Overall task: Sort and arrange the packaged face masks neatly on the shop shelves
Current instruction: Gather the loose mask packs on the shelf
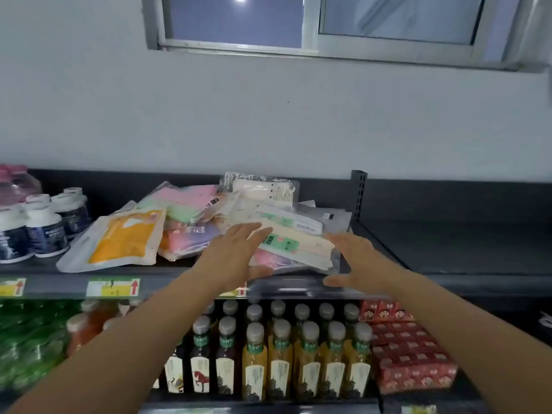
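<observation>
Wall (268, 115), plain grey with a window (328, 22) set high in it, backs a dark top shelf (448, 249). Below that shelf stand rows of juice bottles (307, 363) with red cartons (412, 354) to their right. On the top shelf lies a loose pile of face mask packs (191, 210), overlapping at odd angles, with white-capped jars (44, 231) well to its left. An orange pack (122, 240) lies tilted at the pile's left edge. A cream pack (298, 243) printed MASK sits on top near the front. The left hand (236, 255) rests on its left end, fingers straight, thumb at the front edge. The right hand (358, 258) is spread wide at its right end, holding nothing; whether it touches the pack is unclear. A yellow price label (113, 286) sits on the shelf lip.
</observation>
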Available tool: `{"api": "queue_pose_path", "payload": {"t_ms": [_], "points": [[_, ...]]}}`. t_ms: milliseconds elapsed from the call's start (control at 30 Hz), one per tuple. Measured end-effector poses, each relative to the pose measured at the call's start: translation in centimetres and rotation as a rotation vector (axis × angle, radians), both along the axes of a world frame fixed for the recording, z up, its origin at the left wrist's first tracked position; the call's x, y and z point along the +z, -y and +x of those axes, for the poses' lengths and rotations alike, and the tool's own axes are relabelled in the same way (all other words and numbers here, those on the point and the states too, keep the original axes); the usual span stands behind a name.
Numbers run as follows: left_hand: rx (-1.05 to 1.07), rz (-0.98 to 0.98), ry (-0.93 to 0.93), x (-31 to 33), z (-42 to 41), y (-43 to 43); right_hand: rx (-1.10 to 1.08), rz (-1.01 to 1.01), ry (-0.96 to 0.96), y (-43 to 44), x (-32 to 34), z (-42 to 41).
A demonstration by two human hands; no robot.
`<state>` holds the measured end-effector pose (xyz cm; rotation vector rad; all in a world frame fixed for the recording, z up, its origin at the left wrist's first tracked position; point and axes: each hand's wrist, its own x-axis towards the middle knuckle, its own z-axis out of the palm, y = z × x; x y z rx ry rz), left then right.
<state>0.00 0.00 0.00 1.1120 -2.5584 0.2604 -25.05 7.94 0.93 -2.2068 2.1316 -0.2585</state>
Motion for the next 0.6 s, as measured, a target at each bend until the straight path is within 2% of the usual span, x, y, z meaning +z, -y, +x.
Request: {"api": "queue_pose_path", "payload": {"t_ms": [67, 300, 400, 500, 600], "points": [[-0.006, 0.002, -0.031, -0.2, -0.4, 1.1, 0.008, -0.023, 0.048, 1.2, 0.1, 0.3], [0.038, 0.014, 0.008, -0.3, -2.0, 3.6, 0.077, -0.005, 0.035, 6.2, -1.2, -0.3], [0.067, 0.025, 0.082, 0.4, -2.8, 4.7, 0.128, 0.047, 0.175, 7.8, -1.3, -0.9], [0.131, 0.112, 0.188, 0.8, -4.0, 6.4, 0.139, 0.191, 0.208, 8.6, -2.9, -2.3], [0.181, 0.249, 0.191, 0.2, -5.7, 8.3, 0.121, 0.197, 0.143, 9.7, -3.7, -3.1]]}}
